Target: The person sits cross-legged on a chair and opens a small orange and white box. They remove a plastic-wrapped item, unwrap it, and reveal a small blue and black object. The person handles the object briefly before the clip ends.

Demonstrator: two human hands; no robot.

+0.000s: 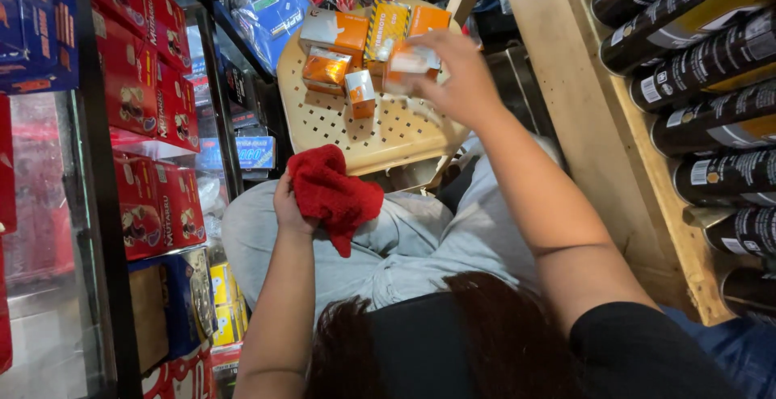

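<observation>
The left hand is clenched around a red cloth, which bunches up over the person's grey-trousered lap and hangs down a little past the thumb. The right hand reaches forward over a beige perforated stool seat and grasps a small orange-and-white box, fingers wrapped over its far side; the box is blurred, so its details cannot be read. It is held just above the seat, near the right end of a cluster of similar packages. On that seat stand several more boxes: a large orange-and-white carton at the back left, a yellow-and-orange box beside it, another orange box at the back right, a shiny orange box in front, and a small upright orange-and-white box nearest the person. To the left, a glass-fronted shelf unit holds stacks of red boxes, with blue packages above them. To the right, a wooden rack carries rows of black spray cans lying on their sides, well apart from both hands.
</observation>
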